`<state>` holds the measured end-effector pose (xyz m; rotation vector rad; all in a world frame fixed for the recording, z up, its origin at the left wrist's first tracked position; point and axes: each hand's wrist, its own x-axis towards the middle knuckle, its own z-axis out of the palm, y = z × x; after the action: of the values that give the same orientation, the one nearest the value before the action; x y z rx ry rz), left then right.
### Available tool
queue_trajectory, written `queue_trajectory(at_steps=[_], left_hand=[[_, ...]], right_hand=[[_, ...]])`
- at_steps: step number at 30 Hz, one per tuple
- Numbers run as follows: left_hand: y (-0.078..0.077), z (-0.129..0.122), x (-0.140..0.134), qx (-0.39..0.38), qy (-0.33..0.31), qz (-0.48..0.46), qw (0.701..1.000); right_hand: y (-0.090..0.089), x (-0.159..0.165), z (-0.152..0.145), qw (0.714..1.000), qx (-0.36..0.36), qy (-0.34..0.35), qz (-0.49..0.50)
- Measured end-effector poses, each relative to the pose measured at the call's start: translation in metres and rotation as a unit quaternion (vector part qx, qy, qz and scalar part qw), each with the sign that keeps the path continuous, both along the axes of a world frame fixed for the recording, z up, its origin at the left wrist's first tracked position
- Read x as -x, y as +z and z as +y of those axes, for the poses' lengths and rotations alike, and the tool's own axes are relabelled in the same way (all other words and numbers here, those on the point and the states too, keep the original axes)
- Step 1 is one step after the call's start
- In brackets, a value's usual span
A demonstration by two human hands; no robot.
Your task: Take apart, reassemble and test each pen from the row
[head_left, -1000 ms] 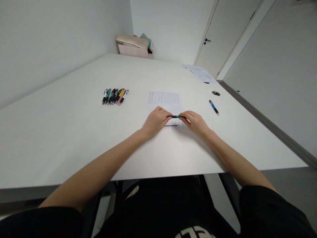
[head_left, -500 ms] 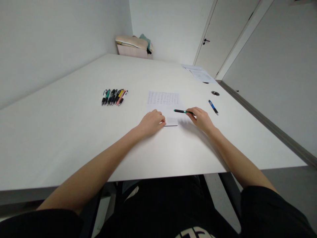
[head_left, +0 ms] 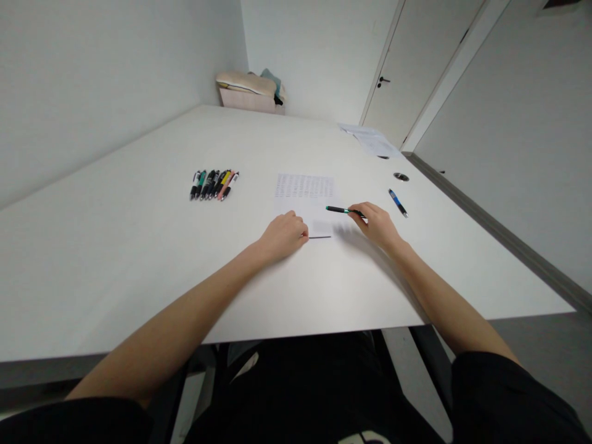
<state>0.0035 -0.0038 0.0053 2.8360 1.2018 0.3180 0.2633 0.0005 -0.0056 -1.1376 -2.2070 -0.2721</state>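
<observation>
A sheet of paper (head_left: pixel 305 191) with rows of small writing lies on the white table (head_left: pixel 139 246). My right hand (head_left: pixel 377 225) holds a green and black pen (head_left: pixel 340 210), its tip pointing left over the sheet's right part. My left hand (head_left: pixel 283 235) rests loosely curled on the sheet's near left corner, pressing on it. A thin dark line shows at the sheet's near edge between my hands.
Several pens (head_left: pixel 213 184) lie in a row to the left of the sheet. A blue pen (head_left: pixel 398 202) lies to the right, with a round cable port (head_left: pixel 401 177) and loose papers (head_left: pixel 372 139) beyond. A box with folded cloth (head_left: pixel 250 91) stands in the far corner.
One second ago both hands held the pen together. My left hand has let go and settled on the paper; my right hand has kept the pen and moved it slightly right.
</observation>
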Motion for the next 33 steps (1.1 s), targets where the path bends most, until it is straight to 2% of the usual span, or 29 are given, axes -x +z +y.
queue_trajectory(at_steps=[17, 27, 33], left_hand=[[-0.008, 0.002, 0.001, -0.032, -0.01, -0.009, 0.999], [0.008, 0.014, 0.012, -0.044, 0.063, -0.051, 0.996], [0.009, 0.025, 0.023, -0.073, 0.091, -0.068, 0.991]], right_hand=[[0.002, 0.0, 0.0, 1.0, 0.004, -0.01, 0.002], [0.0, -0.002, 0.001, 1.0, 0.009, -0.021, 0.011], [-0.001, -0.003, 0.001, 1.0, 0.01, -0.019, 0.015]])
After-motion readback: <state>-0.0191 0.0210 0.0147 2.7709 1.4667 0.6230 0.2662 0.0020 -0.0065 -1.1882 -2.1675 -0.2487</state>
